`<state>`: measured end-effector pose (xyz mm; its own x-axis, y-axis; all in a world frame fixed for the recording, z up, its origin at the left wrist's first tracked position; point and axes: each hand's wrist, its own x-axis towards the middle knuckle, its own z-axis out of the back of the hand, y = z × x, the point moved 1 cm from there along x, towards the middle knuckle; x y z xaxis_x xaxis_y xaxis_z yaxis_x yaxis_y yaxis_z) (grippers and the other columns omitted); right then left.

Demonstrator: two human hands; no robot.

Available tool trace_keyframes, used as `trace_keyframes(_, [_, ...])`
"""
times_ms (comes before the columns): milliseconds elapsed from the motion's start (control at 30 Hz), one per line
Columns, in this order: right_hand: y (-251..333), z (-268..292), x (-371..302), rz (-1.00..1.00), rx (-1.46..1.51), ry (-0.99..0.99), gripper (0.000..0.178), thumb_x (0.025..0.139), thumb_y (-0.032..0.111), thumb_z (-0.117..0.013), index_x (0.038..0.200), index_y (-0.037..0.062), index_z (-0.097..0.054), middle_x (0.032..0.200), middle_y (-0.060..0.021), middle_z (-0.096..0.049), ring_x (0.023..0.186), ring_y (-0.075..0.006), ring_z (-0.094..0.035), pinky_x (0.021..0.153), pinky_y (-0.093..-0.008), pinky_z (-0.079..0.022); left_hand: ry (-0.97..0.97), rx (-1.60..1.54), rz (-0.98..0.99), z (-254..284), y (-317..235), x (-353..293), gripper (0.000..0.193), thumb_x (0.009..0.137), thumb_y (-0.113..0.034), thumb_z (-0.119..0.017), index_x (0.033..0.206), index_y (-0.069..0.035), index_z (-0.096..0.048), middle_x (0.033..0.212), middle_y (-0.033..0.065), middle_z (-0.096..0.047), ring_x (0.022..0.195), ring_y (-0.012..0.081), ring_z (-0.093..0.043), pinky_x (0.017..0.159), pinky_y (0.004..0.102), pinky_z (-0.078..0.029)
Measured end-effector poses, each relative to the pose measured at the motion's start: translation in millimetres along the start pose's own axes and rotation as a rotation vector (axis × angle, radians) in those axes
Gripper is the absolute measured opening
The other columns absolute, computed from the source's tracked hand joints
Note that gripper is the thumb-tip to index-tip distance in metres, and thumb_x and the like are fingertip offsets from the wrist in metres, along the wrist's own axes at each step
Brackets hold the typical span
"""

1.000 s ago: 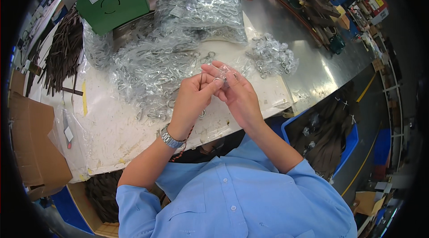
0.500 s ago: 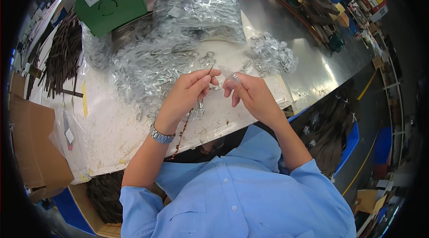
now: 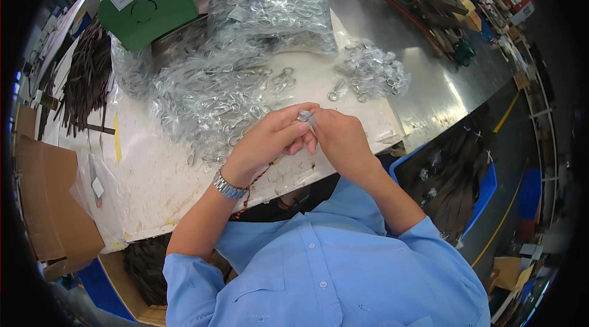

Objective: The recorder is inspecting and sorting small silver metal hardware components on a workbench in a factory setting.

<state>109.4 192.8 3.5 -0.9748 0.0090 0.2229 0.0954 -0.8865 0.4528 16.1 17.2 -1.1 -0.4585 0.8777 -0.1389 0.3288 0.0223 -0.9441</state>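
Observation:
My left hand (image 3: 265, 140) and my right hand (image 3: 345, 143) meet over the table's front part, fingers curled and fingertips touching. Pinched between them, mostly by the right thumb and fingers, is a small clear plastic bag (image 3: 307, 118). The dark strap with a metal snap hook seen earlier in my left hand is now hidden by the curled fingers. A red-brown twisted cord (image 3: 248, 197) runs from under my left wrist to the table edge. Just beyond the hands lie many metal snap hooks in clear plastic (image 3: 208, 103); at the right is a smaller heap of bagged hooks (image 3: 375, 72).
A green machine (image 3: 138, 8) stands at the back left, beside a full plastic sack of hooks (image 3: 288, 5). Dark straps (image 3: 89, 75) hang at the left; more fill a blue bin (image 3: 481, 198) at the right. A cardboard box (image 3: 55, 198) is at near left.
My hands, apart before, have come together, the right moving left and the plastic meeting the left fingers. The snap hook that hung below my left hand no longer shows.

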Motion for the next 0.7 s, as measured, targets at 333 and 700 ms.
trace_keyframes(333, [-7,-4,0,0.099,0.082,-0.157,0.034,0.102,0.007,-0.064,0.135,-0.0009,-0.066,0.102,-0.0215,-0.075,0.096,-0.0414,-0.074,0.081,-0.0485,-0.059,-0.164,-0.119,0.033,6,7,5,0.038,0.113,-0.011,-0.054,0.146,0.003,-0.065,0.089,0.0022,-0.071,0.064,0.0036,-0.046,0.057,0.0201,-0.038])
trace_keyframes(700, [-2,5,18,0.077,-0.072,0.009,0.032,0.094,0.017,-0.08,0.123,0.0079,-0.07,0.124,-0.0115,-0.067,0.1,-0.0319,-0.073,0.084,-0.0432,-0.059,-0.421,-0.18,-0.176,40,-5,2,0.028,0.114,-0.014,-0.056,0.132,0.002,-0.07,0.083,-0.0015,-0.065,0.058,0.0009,-0.042,0.053,0.018,-0.035])
